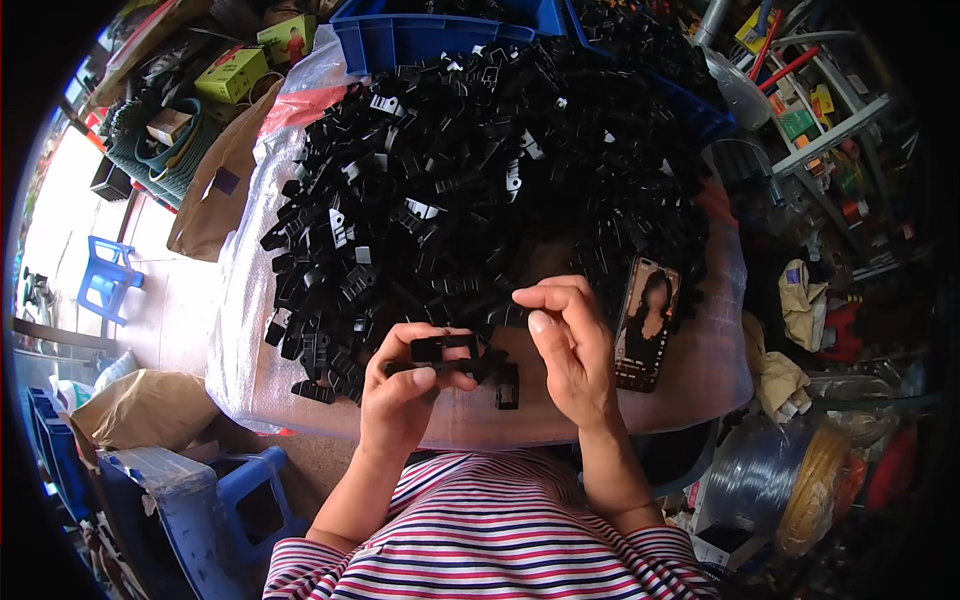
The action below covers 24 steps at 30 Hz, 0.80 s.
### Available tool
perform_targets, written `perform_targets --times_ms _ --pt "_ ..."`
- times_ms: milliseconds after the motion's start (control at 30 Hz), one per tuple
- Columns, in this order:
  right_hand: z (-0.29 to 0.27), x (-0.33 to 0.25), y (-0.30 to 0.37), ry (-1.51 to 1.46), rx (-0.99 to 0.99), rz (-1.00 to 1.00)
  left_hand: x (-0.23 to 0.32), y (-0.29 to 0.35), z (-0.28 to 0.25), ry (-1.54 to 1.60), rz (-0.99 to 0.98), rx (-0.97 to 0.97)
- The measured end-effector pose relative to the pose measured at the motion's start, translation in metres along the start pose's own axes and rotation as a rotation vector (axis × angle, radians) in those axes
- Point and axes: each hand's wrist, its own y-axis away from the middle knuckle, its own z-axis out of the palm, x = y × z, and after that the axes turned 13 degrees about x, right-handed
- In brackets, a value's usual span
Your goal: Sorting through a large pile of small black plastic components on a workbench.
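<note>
My left hand is closed round a black plastic clip-like part, holding it between thumb and fingers just above the near edge of the work surface. My right hand is raised to the right of it, fingers curled and thumb tip near the index fingertip. Whatever is in that pinch, if anything, is too small and dark to make out. Another loose black part lies between the hands. Ahead of both hands spreads a large heap of similar black plastic parts, with several white pieces among them.
A phone with a lit screen leans at the heap's right side. White woven sheeting covers the surface. Blue crates stand behind. Blue stools are at left; a crowded shelf and a wire spool at right.
</note>
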Motion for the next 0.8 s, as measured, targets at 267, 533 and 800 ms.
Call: perform_targets --times_ms 267,533,800 --pt "0.002 -0.003 0.013 -0.446 -0.032 0.282 -0.004 0.000 0.004 -0.100 -0.055 0.027" --pt "0.004 -0.007 0.020 -0.155 -0.049 -0.008 -0.002 0.003 0.005 -0.180 -0.043 0.019" --pt "0.012 -0.006 0.027 -0.008 -0.067 -0.083 -0.001 0.005 0.005 -0.335 0.046 0.016"
